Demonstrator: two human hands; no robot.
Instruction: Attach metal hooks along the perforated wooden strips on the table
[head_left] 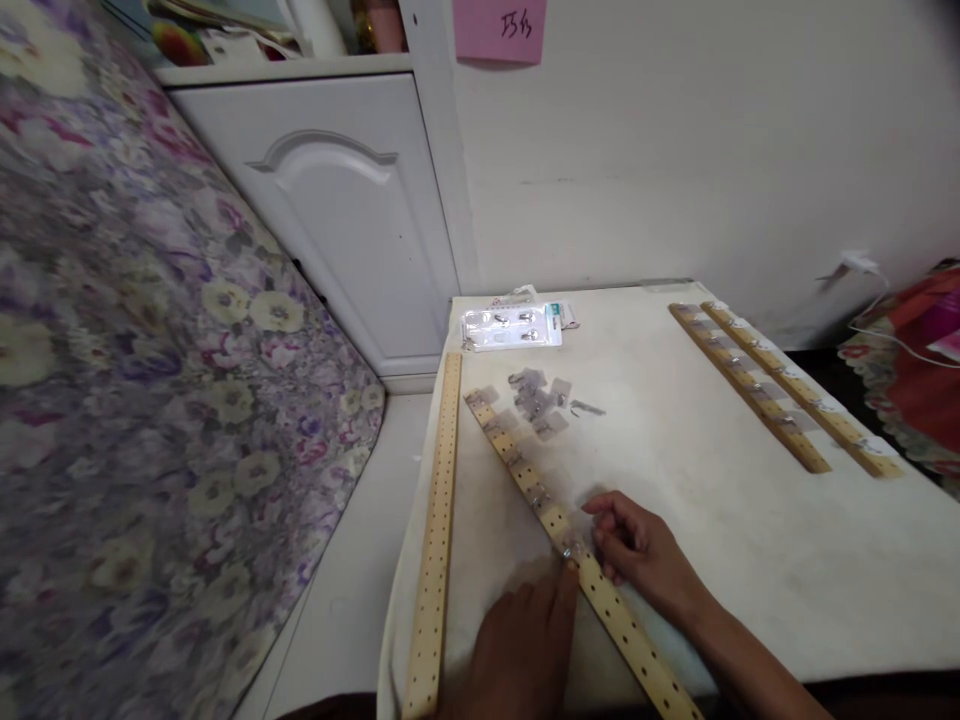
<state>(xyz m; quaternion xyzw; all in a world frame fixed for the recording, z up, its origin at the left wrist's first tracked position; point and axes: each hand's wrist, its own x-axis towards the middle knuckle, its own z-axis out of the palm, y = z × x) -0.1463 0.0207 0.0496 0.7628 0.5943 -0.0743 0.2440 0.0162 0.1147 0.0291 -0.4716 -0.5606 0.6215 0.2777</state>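
A light wooden strip with rows of holes [621, 625] slants across the table. Several clear adhesive hooks sit along its upper half, each a transparent square with a metal hook. My left hand [525, 635] has its fingers curled and one fingertip pressed on the lowest hook [571, 548], against the strip. On the other side, my right hand [641, 550] holds nothing that I can see; its index finger reaches toward that hook's clear pad and the other fingers are half bent. Whether it touches the pad I cannot tell. Several loose hooks [536, 400] lie piled beyond the strip.
A second perforated strip [435, 540] lies along the table's left edge. Two strips fitted with hooks [750, 385] rest at the right. A clear blister pack [510, 327] is at the back. White cabinet [337, 220] and floral fabric [187, 350] stand left; a wall closes the back.
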